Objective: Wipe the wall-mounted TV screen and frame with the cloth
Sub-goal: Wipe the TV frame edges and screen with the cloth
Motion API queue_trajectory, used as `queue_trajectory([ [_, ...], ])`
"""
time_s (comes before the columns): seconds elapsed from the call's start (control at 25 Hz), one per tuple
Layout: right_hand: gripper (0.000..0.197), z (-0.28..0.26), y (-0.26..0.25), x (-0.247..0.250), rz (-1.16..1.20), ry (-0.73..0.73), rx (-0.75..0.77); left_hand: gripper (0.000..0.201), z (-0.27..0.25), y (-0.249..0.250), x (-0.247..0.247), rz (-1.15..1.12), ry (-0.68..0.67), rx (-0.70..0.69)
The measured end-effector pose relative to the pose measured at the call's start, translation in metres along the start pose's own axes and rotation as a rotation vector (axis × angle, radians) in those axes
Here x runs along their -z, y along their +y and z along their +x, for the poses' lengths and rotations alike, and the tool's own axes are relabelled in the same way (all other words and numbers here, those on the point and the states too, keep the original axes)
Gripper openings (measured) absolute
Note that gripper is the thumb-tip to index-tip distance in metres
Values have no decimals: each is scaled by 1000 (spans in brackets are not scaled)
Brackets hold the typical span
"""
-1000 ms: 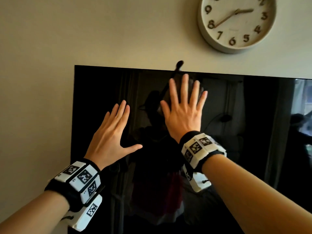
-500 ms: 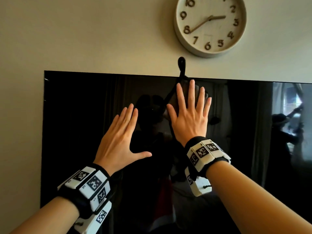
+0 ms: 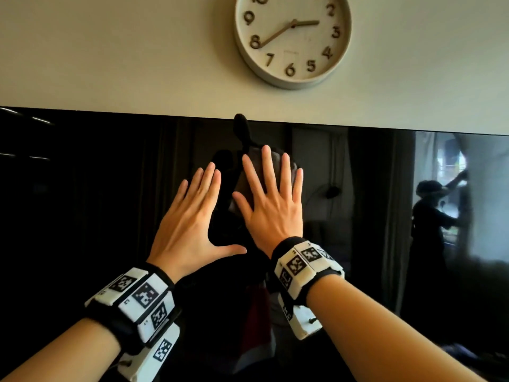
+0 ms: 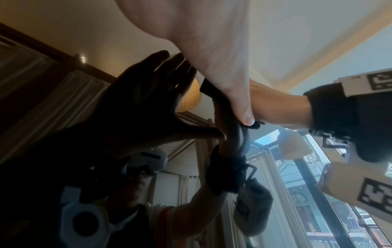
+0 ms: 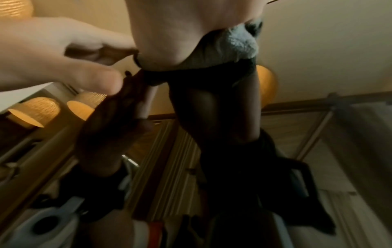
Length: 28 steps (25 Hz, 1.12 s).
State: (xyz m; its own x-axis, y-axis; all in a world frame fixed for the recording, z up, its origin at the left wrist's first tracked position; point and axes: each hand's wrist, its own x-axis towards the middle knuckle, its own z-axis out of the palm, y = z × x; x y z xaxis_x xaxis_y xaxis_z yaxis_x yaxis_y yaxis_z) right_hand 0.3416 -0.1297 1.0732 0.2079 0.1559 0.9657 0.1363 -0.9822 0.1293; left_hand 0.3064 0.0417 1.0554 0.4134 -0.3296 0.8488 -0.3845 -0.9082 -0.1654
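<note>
The black wall-mounted TV screen (image 3: 96,202) fills the lower part of the head view, its top frame edge (image 3: 137,113) just under the wall. My right hand (image 3: 271,205) lies flat on the glass near the top middle, fingers straight and spread, pressing a dark grey cloth (image 3: 276,158) that shows between and above the fingers. The right wrist view shows the fluffy cloth (image 5: 239,45) squeezed under the palm. My left hand (image 3: 190,224) is flat on the screen beside it, thumb stretched toward the right wrist. In the left wrist view the thumb tip touches the cloth (image 4: 231,120).
A round beige clock (image 3: 293,40) hangs on the cream wall (image 3: 110,64) straight above my hands. The glass mirrors the room: lamps, curtains, a bright window at the right. The screen runs on to both sides and below.
Both hands have slid to the right along the screen with the cloth and sit slightly lower under the top edge. The TV's left edge has left the head view.
</note>
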Motion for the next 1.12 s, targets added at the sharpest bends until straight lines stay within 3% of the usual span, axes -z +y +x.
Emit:
queue_trajectory([
  [0.04,64,2,15,1,0,-11,4,134,4,7,-3,-3,-8,-6],
  [0.16,64,8,60,9,13,39,-247,135,15,34,-13,-10,-37,-35],
  [0.2,65,3,63,10,25,24,-227,136,18,42,-17,-27,-35,-31],
  [0.32,64,-10,70,5,-16,-12,28,139,24,60,-23,-68,-5,46],
  [0.36,63,-6,80,6,-15,-12,12,138,23,62,-24,-63,-2,64],
  [0.48,63,7,110,13,31,11,-226,134,27,82,-27,-5,-33,-7],
  [0.64,63,-1,128,14,10,-5,-107,135,52,113,-28,-45,-14,-45],
  [0.8,63,3,152,19,17,-18,-249,131,60,119,-31,31,-63,-66],
  [0.92,63,-6,153,15,-20,4,-110,131,58,119,-36,85,-57,-64],
  [1.08,63,-2,174,21,4,7,-300,129,57,121,-34,117,-12,-65],
  [1.12,63,-6,171,21,-8,-2,-268,128,57,124,-33,119,-10,-80],
])
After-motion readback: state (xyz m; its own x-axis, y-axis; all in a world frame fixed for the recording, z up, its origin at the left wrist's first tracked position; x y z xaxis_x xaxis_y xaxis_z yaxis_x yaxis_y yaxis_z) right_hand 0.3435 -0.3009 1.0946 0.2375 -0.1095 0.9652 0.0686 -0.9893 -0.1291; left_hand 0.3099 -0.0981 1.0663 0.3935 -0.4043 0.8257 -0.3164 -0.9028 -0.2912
